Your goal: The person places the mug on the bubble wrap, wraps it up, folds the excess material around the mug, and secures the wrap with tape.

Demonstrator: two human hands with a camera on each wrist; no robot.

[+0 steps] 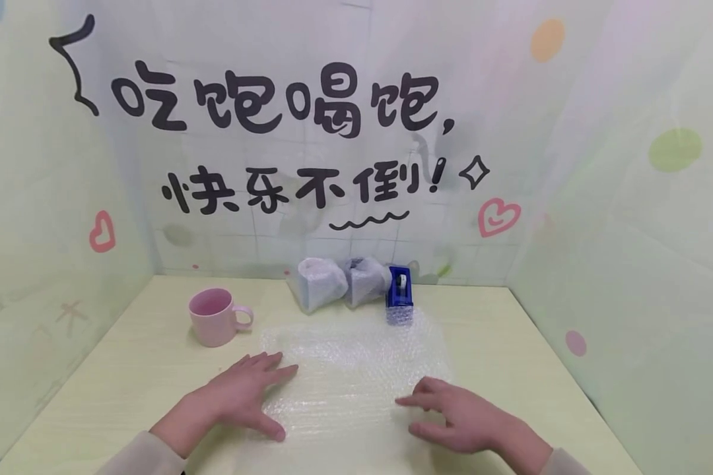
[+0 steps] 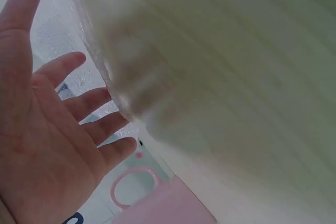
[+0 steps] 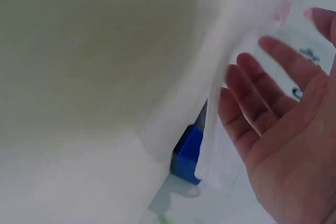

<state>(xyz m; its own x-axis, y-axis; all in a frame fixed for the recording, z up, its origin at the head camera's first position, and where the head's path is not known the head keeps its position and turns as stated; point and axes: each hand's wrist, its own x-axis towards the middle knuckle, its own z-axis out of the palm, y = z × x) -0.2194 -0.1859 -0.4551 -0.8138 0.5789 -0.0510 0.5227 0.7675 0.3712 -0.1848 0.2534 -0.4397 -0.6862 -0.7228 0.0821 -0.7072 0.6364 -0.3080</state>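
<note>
A clear sheet of bubble wrap (image 1: 344, 382) lies flat on the table in the head view. My left hand (image 1: 237, 392) is at its left edge, fingers spread and thumb over the sheet. In the left wrist view that hand (image 2: 52, 140) shows its palm, with the fingertips right at the edge of the wrap (image 2: 92, 35). Over the right edge is my right hand (image 1: 463, 415), fingers loosely bent and nothing held. The right wrist view shows the right hand (image 3: 294, 135) beside the wrap's edge (image 3: 212, 135). A pink mug (image 1: 214, 320) stands upright beyond the left hand.
Two bundles in bubble wrap, a left one (image 1: 321, 284) and a right one (image 1: 366, 282), stand at the back of the table. Beside them is a blue tape dispenser (image 1: 400, 290), its near end overlapped by the wrap. Printed cloth walls (image 1: 618, 218) enclose the table (image 1: 131, 396).
</note>
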